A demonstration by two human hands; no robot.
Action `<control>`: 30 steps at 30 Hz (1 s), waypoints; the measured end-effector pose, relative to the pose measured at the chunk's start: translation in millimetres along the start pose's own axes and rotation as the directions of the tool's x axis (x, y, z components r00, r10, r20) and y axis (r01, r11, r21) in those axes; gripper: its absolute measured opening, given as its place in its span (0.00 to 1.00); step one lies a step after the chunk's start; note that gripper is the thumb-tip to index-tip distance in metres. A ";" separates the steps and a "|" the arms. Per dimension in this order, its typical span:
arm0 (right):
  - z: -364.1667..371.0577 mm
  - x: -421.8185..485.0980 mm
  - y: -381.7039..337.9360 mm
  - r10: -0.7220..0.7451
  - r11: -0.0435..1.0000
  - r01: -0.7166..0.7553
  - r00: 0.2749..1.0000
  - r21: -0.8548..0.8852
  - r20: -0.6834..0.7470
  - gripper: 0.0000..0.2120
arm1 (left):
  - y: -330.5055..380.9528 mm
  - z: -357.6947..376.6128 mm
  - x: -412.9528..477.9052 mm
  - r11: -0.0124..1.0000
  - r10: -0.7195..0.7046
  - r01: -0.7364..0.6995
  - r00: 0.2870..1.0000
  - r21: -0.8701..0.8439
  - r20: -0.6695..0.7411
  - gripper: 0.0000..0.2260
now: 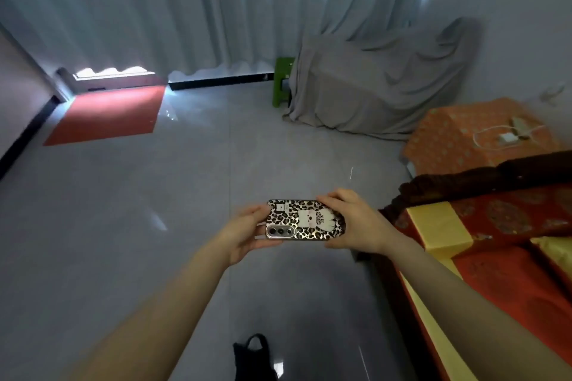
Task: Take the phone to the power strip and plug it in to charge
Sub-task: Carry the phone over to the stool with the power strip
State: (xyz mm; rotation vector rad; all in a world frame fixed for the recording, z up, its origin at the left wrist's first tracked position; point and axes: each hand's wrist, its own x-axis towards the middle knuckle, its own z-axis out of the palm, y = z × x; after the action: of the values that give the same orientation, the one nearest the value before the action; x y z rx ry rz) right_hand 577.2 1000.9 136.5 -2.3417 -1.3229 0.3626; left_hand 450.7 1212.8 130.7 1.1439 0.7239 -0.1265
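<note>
A: Two things fill most of the room: the pale curtain (192, 9) across the far wall and the grey tiled floor (154, 195) below it. What else is big?

B: On the right, a bed (501, 257) with a red patterned cover and yellow cushions. Beyond it a grey sheet (377, 83) hangs over some bulky piece of furniture, with a green stool (282, 83) just beside it. A red mat (108, 114) lies on the floor at the far left.

A: And the charging spot?

B: A low counter under an orange patterned cloth (464, 133) stands near the head of the bed. On it lie a white power strip (521, 127), a small white charger (507, 138) and a looping white cable (483, 136). Blur hides whether the charger is plugged in.

A: Where is the phone?

B: The phone (305, 219), in a leopard-print case with its camera side up, is held crosswise in the air above the floor, well apart from the counter. The left hand (247, 238) has its fingers clamped on the camera end, and the right hand (356, 223) has its fingers clamped on the other end.

A: Anything smaller?

B: A black bag (253, 356) on the floor near the bottom edge.
</note>
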 end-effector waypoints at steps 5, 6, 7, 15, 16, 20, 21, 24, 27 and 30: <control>-38.0 87.6 40.3 0.091 0.996 -0.091 0.990 0.005 -0.106 0.42 | 95.0 3.5 102.1 0.997 0.001 -0.009 0.994 0.075 0.113 0.08; -46.4 97.7 51.5 0.127 0.992 -0.128 0.984 -0.004 -0.123 0.42 | 109.0 10.6 121.4 0.995 -0.013 0.000 0.991 0.095 0.135 0.07; -54.6 106.1 63.5 0.164 0.986 -0.167 0.977 -0.010 -0.139 0.42 | 121.6 19.7 141.2 0.992 -0.031 0.010 0.985 0.123 0.167 0.07; -121.2 192.2 198.9 0.338 0.936 -0.352 0.904 -0.005 -0.260 0.42 | 220.8 115.7 323.3 0.967 -0.087 -0.003 0.936 0.255 0.340 0.07; -131.7 205.9 217.4 0.353 0.929 -0.369 0.898 -0.014 -0.264 0.43 | 233.0 127.5 345.2 0.965 -0.106 0.015 0.935 0.260 0.338 0.07; -173.0 264.9 284.3 0.378 0.917 -0.398 0.888 -0.028 -0.263 0.43 | 287.7 168.7 426.6 0.962 -0.124 0.029 0.932 0.271 0.341 0.06; -184.8 279.5 298.9 0.386 0.913 -0.407 0.883 -0.024 -0.266 0.44 | 302.2 178.1 445.4 0.962 -0.127 0.035 0.934 0.270 0.334 0.06; -216.1 319.8 342.9 0.376 0.916 -0.400 0.878 -0.025 -0.295 0.43 | 339.1 205.9 501.5 0.961 -0.145 0.052 0.930 0.272 0.337 0.05; -246.4 350.2 399.1 0.407 0.901 -0.434 0.854 -0.013 -0.323 0.42 | 374.3 247.8 567.7 0.952 -0.185 0.065 0.901 0.298 0.393 0.08; -274.4 367.8 455.6 0.478 0.856 -0.517 0.779 0.016 -0.407 0.42 | 402.7 309.4 637.7 0.928 -0.195 0.006 0.860 0.373 0.471 0.12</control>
State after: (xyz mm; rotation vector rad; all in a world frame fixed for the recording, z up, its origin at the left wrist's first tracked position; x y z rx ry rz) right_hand 1222.2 1044.9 150.5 -2.6446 -0.5232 -0.0403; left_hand 1262.3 1288.5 141.7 1.3461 0.2941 -0.6505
